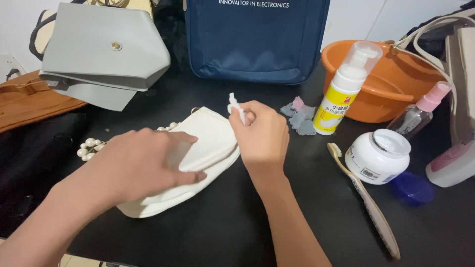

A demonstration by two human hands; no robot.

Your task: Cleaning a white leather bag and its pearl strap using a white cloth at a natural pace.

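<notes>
The left hand (143, 165) lay flat over the white purse (208, 148), hiding much of its flap and most of the pearl strap (89, 148), and the small white thing (235, 106) pinched in the right hand (262, 136) was too little and too covered by fingers to identify. The navy bag (257, 39), the grey handbag (106, 52) and the beige bag (460, 74) ran off the frame's edges, as did both forearms at the bottom. The orange basin (391, 84) sat partly behind the foam pump bottle (346, 89), and the small grey scraps (299, 116) beside that bottle were too indistinct to name.
</notes>
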